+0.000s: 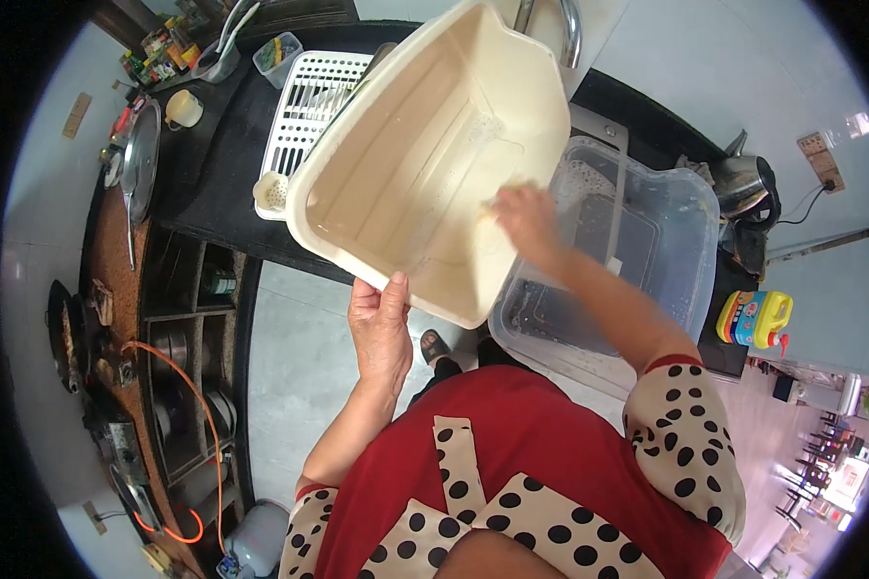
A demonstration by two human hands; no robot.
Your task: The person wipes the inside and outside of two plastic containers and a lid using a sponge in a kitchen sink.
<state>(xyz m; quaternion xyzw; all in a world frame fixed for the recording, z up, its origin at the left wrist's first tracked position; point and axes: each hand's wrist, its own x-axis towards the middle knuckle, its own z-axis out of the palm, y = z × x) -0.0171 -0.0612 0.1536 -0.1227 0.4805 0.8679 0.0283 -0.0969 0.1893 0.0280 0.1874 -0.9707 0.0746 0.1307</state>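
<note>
A large cream plastic basin (391, 152) is tilted in front of me, its open inside facing me. My left hand (381, 326) grips its near rim, thumb on top. Inside, my right hand (527, 221) presses a pale yellowish sponge or cloth (487, 217) against the basin's right wall; motion blurs both. Small suds and wet streaks show on the basin's inner surface. Partly under the basin's right side is a clear plastic bin (666, 239), wet and with foam on its wall. A chrome faucet (571, 36) rises behind the basin.
Left of the basin lies a white slotted dish rack (290, 137). A beige mug (184, 109) and a metal pan lid (142, 163) stand farther left. At right are a steel kettle (742, 184) and a yellow pump jug (753, 318) near the counter edge.
</note>
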